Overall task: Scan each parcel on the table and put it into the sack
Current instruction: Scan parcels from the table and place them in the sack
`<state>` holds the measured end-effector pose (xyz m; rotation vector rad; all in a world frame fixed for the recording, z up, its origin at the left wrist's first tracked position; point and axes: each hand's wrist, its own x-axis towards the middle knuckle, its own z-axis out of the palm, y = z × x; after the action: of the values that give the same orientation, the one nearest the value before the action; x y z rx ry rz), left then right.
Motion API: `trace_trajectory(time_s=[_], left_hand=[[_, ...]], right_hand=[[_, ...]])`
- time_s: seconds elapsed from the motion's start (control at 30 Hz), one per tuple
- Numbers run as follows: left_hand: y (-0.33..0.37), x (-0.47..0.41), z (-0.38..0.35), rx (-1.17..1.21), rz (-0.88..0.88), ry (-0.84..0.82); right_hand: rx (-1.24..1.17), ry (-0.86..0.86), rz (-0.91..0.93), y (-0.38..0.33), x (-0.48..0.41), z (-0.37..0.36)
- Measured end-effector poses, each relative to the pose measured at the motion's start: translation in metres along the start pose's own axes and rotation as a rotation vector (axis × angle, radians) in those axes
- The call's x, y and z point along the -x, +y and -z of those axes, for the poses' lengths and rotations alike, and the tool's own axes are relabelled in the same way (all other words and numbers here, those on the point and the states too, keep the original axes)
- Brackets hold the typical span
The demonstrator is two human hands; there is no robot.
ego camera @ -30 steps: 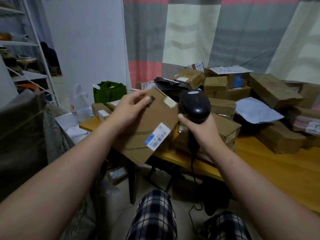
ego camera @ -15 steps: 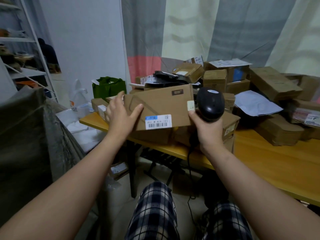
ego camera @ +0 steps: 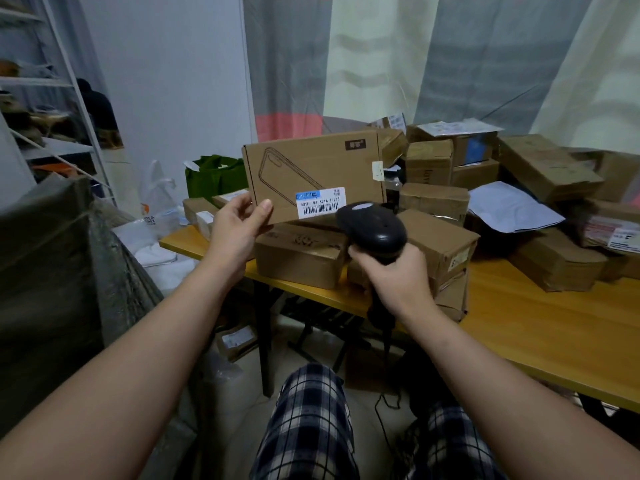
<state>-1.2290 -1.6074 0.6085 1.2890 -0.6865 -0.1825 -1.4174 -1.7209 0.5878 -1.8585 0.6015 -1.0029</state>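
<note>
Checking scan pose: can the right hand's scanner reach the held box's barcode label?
Probably yes: right hand holds the scanner beside the uncovered label; left hand pinches the box only at its lower-left corner.

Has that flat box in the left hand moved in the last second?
Yes. The flat box has risen and turned level: it hung tilted, mostly lower than the green bag; now its top edge stands above it.

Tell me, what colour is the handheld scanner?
Black: the scanner shows best in the head view.

Matt cardboard parcel [ego camera: 313, 174], glossy black plastic scanner [ego camera: 372, 230], smooth wooden table [ego camera: 554, 327]
</note>
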Motion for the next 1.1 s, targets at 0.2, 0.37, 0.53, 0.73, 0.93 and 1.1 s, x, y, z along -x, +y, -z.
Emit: trace_trajectory(time_s=[0.2,0.37,0.53,0.73,0.93,1.1], left_hand=[[-0.007,-0.013,-0.003,-0.089,-0.012,0.008],[-0.01,-0.015,-0.006,-0.108,-0.005,0.005],[-0.009,-0.013,-0.009,-0.121,-0.01,0.028],[-0.009,-0.013,-0.011,-0.108,-0.013,0.042],[-0.014,-0.015,-0.005,-0.101,-0.013,0.036],[-0.021,-0.002,0.009,0.02,-0.027,0.092]], right_hand=[[0.098,-0.027,-0.008,0.007,0.003,-0.008],[0.076,0.005,0.012,0.011,0.0,-0.003],[0.051,-0.005,0.009,0.013,0.001,-0.001],[0.079,-0.03,0.008,0.017,0.001,-0.002],[0.023,-0.052,0.034,0.014,0.003,-0.004],[-0.001,-0.136,0.084,0.01,-0.001,-0.015]])
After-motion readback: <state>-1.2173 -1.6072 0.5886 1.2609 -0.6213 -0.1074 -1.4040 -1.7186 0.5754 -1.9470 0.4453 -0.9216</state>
